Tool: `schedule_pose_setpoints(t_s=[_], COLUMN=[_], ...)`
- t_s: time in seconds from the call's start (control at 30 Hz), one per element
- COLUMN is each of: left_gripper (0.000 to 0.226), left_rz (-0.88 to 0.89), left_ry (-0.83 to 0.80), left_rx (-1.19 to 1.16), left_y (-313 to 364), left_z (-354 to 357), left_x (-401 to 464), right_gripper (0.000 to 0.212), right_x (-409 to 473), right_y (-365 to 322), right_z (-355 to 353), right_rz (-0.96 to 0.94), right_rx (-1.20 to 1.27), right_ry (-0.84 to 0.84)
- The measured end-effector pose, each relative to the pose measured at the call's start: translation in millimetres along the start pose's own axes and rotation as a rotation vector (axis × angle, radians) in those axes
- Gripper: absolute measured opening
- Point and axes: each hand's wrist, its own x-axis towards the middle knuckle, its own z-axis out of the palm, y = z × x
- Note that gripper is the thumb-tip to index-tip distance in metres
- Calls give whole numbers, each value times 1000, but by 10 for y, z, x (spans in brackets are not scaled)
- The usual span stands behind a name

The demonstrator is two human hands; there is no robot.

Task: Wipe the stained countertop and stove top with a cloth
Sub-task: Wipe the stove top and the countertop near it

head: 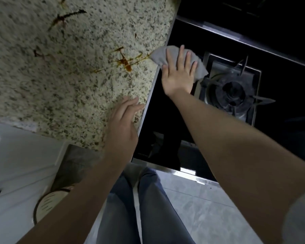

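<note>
**Granite still stained, cloth on the stove edge**

Speckled granite countertop (77, 71) shows at least 3 marks not yet wiped: an amber-brown sauce splatter (126, 62) w/ thin streaks running toward the stove, a dark red-brown slash (65, 17) further back, and a fainter reddish smear (38, 53) to the left. None look smeared or thinned by wiping, so I'd judge the counter part barely begun, if at all.

Grey cloth (176, 59) lies bunched at the seam where counter meets the black glass stove top (162, 120); most of it sits on the glass, one corner pokes over the granite, just beside the amber streaks. Right hand (179, 73) is pressed flat on top of it, fingers straight and spread, not curled round it: pushing, not gripping. Left hand (123, 124) hovers over the counter's near edge, fingers straight and together, holding nothing; can't tell whether it touches the stone.

Stove glass near the front looks dark and glossy w/ reflections; no obvious stains there, but it's too dark to say it's clean. Burner (233, 92) and its metal surround sit just right of the cloth; condition unclear.

Est. progress: early. Left to do: all 3 counter marks, probably amber first as it's nearest, plus whatever is on the glass.
</note>
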Motion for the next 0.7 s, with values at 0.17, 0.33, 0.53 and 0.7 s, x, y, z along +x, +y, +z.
schedule_pose_setpoints(t_s=[0.17, 0.33, 0.53, 0.7], left_gripper=[64, 66, 66, 60], left_rz=[-55, -48, -90, -58], left_ry=[-39, -76, 0, 55], left_rx=[-70, -125, -139, -132], left_y=[-84, -143, -185, -90], left_z=[14, 11, -149, -236], left_x=[189, 227, 151, 78], right_gripper=[57, 59, 57, 53], right_x=[776, 1059, 609, -366], right_y=[5, 187, 35, -108], right_z=[-275, -314, -129, 275], right_rz=[49, -48, -49, -136], right_rx=[37, -12, 96, 267], right_ry=[-55, -68, 2, 114])
